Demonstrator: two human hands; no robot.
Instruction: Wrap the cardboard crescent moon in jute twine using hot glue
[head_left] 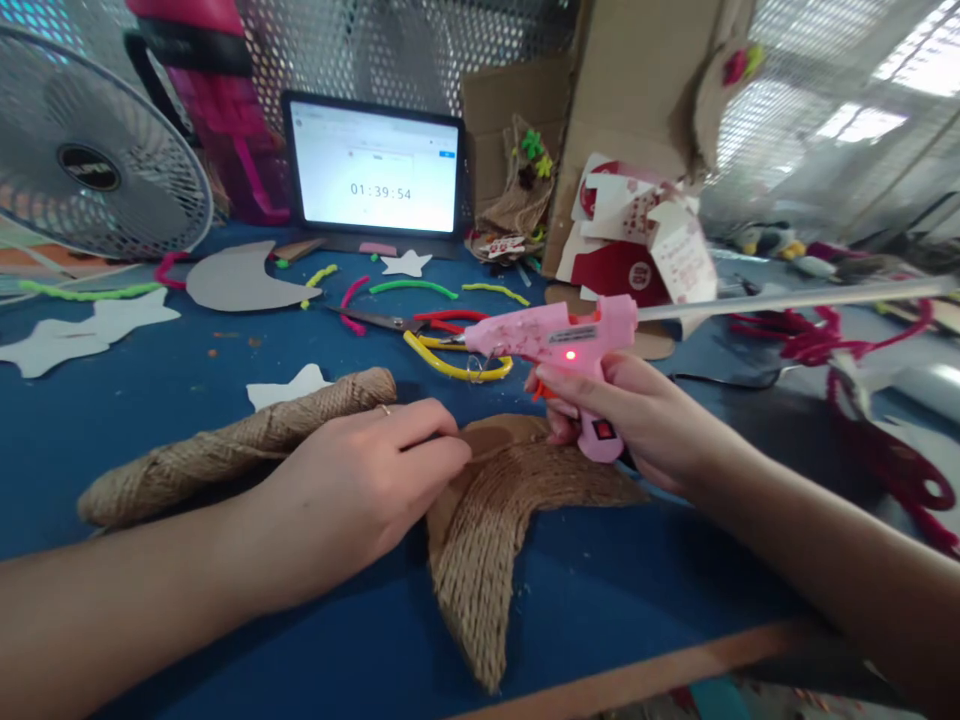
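My right hand (637, 410) is wrapped round the handle of a pink glue gun (517, 333), whose nozzle points left and whose small light glows red. A long clear glue stick (787, 298) juts out of its back. Below it on the table lies a crescent-shaped cardboard piece (487, 545), largely covered with rows of brown twine. My left hand (375, 480) has its fingers closed at the crescent's upper left edge; what they pinch is too hidden to name. Beside that hand rests a roll of twine (225, 450).
Scissors (457, 370) with red and yellow handles lie beyond the glue gun. White paper stars (292, 385), a grey crescent (240, 280) and pipe cleaners are scattered on the blue table (600, 600). A fan (97, 150), bottle (225, 120) and tablet (375, 165) stand behind.
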